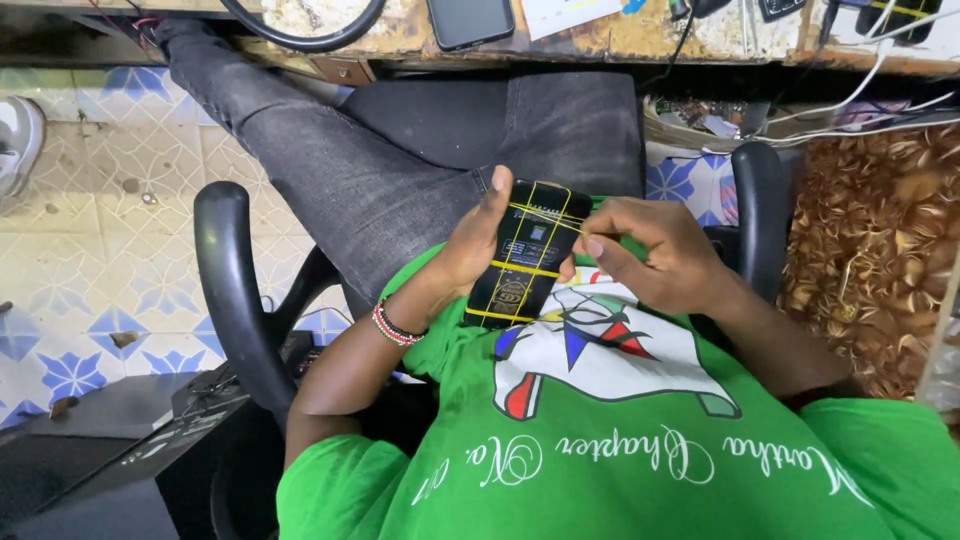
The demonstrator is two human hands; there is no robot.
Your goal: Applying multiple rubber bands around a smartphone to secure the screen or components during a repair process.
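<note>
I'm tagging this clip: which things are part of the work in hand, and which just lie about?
In hand:
left hand
black phone bound with yellow bands
right hand, pinching a band

Lying about:
second phone on the workbench
white cables
chair armrest

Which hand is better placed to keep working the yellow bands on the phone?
The right hand, probably. Its fingertips pinch at a yellow band near the top edge of the black phone. The left hand is wrapped around the phone's side, holding it, so it is occupied.
</note>
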